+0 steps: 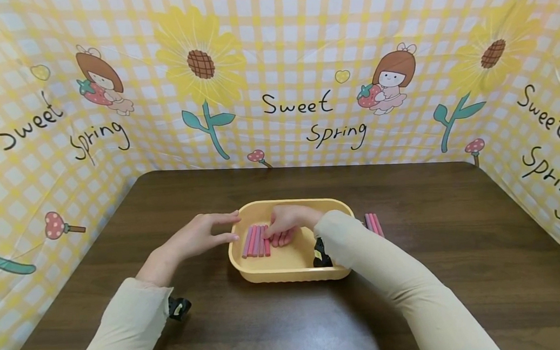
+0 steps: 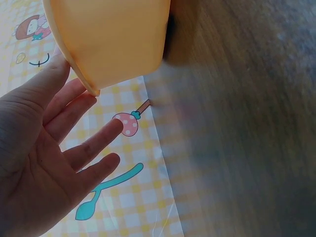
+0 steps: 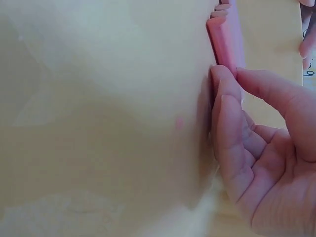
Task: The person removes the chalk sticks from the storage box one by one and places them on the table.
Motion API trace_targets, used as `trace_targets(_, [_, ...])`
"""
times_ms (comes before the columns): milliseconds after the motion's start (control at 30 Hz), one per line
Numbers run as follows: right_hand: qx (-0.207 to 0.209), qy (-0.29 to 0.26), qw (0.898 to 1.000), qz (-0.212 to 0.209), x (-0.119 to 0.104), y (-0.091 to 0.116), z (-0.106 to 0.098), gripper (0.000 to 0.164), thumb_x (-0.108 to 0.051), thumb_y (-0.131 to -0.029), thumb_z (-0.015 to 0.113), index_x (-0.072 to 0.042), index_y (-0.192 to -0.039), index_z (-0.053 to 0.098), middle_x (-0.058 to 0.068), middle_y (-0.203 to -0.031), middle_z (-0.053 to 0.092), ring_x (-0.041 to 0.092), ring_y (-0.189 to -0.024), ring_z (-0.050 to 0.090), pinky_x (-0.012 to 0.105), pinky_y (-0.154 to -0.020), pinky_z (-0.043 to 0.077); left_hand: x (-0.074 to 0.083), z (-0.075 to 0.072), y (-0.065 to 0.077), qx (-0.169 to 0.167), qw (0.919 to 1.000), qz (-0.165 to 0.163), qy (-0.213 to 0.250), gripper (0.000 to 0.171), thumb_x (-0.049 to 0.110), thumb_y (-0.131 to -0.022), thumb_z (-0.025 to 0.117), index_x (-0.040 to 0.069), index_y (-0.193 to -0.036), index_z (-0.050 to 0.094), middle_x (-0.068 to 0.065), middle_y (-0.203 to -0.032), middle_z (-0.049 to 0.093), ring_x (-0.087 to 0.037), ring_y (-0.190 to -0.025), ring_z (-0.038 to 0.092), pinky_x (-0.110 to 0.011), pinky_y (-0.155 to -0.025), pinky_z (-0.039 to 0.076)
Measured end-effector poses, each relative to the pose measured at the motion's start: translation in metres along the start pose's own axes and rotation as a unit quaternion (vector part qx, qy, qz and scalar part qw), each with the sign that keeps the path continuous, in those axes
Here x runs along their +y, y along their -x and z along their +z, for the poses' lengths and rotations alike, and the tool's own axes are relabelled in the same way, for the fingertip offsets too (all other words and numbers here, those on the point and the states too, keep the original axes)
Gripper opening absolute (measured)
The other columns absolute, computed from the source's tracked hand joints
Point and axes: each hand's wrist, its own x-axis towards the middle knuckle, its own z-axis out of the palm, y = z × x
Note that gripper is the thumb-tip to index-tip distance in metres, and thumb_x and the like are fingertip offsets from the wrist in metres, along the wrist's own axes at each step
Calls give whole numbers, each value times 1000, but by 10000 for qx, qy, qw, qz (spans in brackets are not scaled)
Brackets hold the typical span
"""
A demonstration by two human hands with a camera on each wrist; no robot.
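Note:
A yellow oval-cornered tray (image 1: 292, 275) stands on the table. In its left part several pink and purple sticks (image 1: 254, 243) lie side by side in a row. Reaching into the tray, my right hand (image 1: 285, 223) pinches the rightmost pink stick (image 3: 224, 42) near its end between thumb and forefinger, its other fingers folded beneath. At the tray's left rim, my left hand (image 1: 194, 238) touches the edge with its fingers extended. From the left wrist, the tray's outer wall (image 2: 111, 39) is seen above the spread fingers (image 2: 98, 148).
More pink and purple sticks (image 1: 373, 224) lie on the brown wooden table (image 1: 443, 272), just right of the tray and partly covered by my right sleeve (image 1: 388, 265). A yellow checked cloth (image 1: 282, 61) encloses the table's back and sides.

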Motion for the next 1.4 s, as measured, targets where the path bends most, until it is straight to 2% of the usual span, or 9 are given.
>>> trace_targets(267, [-158,-241,9996,-5,0,0,-4,28,-17,-90,57,-5,-65,62,-1,-57,62,4,-47,56,14,-48,50,1,-1,0,-8,10000,-7,-47,49,28,-88,65,8,-131,55,-12,-142,46,-35,-131,44,-53,-107,36])
trace_targets(433, [-339,-599,9976,-38,0,3,-9,23,-14,-92,54,-2,-76,66,2,-61,66,6,-51,61,15,-50,51,0,0,0,13,10000,-16,-45,48,26,-87,65,8,-131,55,-12,-142,47,-34,-131,44,-52,-107,36])
trace_targets(633, [-310,-865,9956,-190,0,13,-18,17,-13,-92,54,-1,-85,63,2,-64,69,8,-57,65,18,-55,54,0,0,0,19,10000,8,-57,48,26,-87,65,7,-130,55,-13,-141,47,-34,-130,45,-52,-107,36])
trace_targets(1067, [-144,-661,9970,-379,0,32,-33,17,-13,-94,51,0,-97,62,3,-78,71,8,-64,66,24,-68,58,1,0,0,0,10000,-4,-62,49,26,-87,65,6,-130,55,-13,-141,47,-35,-130,44,-52,-107,36])
trace_targets(1400, [-141,-663,9967,-443,3,45,-39,16,-14,-94,52,-2,-97,61,3,-79,71,8,-64,66,23,-66,57,-1,1,0,42,9999,43,-92,49,26,-87,66,6,-130,55,-13,-140,48,-34,-130,45,-51,-107,36])
